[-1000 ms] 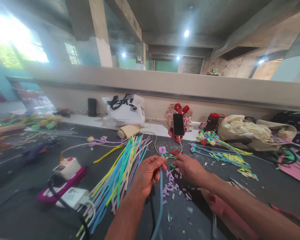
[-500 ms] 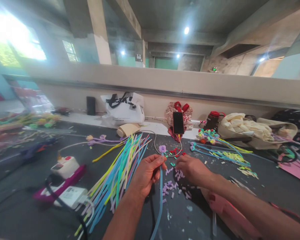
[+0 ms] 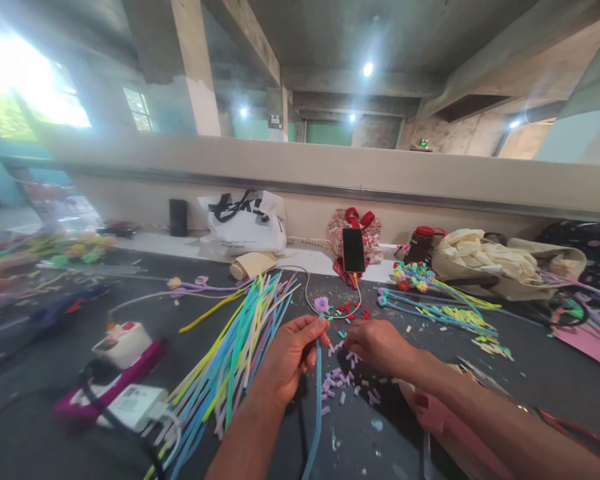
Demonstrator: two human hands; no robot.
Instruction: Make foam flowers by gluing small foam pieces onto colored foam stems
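Note:
A blue stem (image 3: 319, 400) topped with a small purple flower (image 3: 321, 305) stands upright in the pinch of my left hand (image 3: 293, 353), just below the bloom. To its right, my right hand (image 3: 375, 341) hovers low over the scattered purple pieces (image 3: 337, 379), its fingers bent together; whether a piece is between the fingertips is hidden. Small red pieces (image 3: 345, 309) and a few green bits lie beyond the hands. Left of my left hand spreads a bundle of colored stems (image 3: 237, 340).
A phone (image 3: 353, 250) on a cable leans against a patterned bag. Finished flowers (image 3: 414, 275) with stems lie at right. A power strip (image 3: 113, 383) with plugs sits at left. A white bag (image 3: 247, 223) stands behind. Another person's blurred hand is at the far left.
My right hand has shifted slightly left, closer to the stem. My left hand keeps its pinch on the stem. The camera view has moved slightly.

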